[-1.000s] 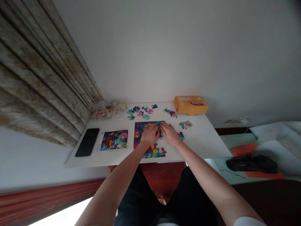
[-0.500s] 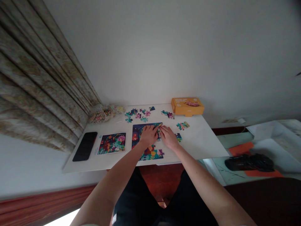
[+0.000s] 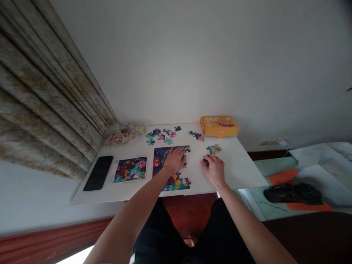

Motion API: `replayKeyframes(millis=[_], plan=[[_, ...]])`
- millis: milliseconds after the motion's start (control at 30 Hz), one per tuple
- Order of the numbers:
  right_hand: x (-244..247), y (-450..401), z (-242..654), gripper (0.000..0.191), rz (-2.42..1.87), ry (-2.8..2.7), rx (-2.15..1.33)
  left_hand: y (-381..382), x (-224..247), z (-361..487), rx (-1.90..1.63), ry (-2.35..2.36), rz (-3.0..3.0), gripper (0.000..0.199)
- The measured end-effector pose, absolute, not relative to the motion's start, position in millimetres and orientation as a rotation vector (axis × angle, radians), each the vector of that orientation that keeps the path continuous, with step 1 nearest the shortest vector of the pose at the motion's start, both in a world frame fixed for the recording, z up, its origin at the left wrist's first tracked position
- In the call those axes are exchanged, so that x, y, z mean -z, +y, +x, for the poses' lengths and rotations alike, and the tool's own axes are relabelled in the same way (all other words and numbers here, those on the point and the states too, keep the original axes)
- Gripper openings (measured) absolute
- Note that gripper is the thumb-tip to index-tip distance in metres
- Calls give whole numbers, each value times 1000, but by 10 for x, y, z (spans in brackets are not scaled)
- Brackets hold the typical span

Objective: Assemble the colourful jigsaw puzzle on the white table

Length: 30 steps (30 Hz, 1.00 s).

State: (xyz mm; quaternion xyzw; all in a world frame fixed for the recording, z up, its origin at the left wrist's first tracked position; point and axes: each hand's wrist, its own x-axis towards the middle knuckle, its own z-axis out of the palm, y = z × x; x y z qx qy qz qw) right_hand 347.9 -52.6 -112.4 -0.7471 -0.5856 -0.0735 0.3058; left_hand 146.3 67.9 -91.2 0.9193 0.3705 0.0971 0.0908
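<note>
Moved off the puzzle since the earlier frame, the right hand [image 3: 215, 170] now rests to the right of it, its fingertips [image 3: 209, 160] closed on a small dark jigsaw piece [image 3: 206, 162] on the white tabletop [image 3: 236, 172]. Whether that piece is lifted or still touching the surface cannot be told. The left hand [image 3: 174, 160] lies palm down and relaxed on the partly assembled jigsaw puzzle [image 3: 161, 161], grasping nothing. The puzzle sits around the middle of the tabletop, close to its near edge, and its right side is still uneven and unfinished.

Left of the puzzle lies a colourful printed picture card [image 3: 129, 169], and beyond it, near the left edge, a black smartphone [image 3: 98, 173]. Loose puzzle pieces [image 3: 162, 134] are scattered along the far edge, with a clear plastic bag [image 3: 118, 134] of more pieces at the far left corner, beside a draped curtain [image 3: 41, 91]. An orange cardboard box [image 3: 219, 127] stands at the far right corner, and a small joined cluster of pieces [image 3: 213, 149] lies just in front of it, near the right hand.
</note>
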Motion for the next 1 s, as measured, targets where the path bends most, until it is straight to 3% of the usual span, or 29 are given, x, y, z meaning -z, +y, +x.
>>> replayKeyframes(millis=[200, 400, 667, 1000], plan=[[1207, -861, 3856, 36, -1964, -1469, 170, 685, 932, 1471, -346, 1124, 2752, 44], [1145, -609, 4074, 29, -1937, -1442, 110, 665, 928, 1490, -416, 1133, 2773, 39], [718, 881, 3209, 19, -1684, -1788, -352, 628, 913, 1480, -475, 1099, 2748, 33], [649, 2529, 2116, 58, -1813, -2116, -643, 606, 916, 1485, -435, 1094, 2724, 25]])
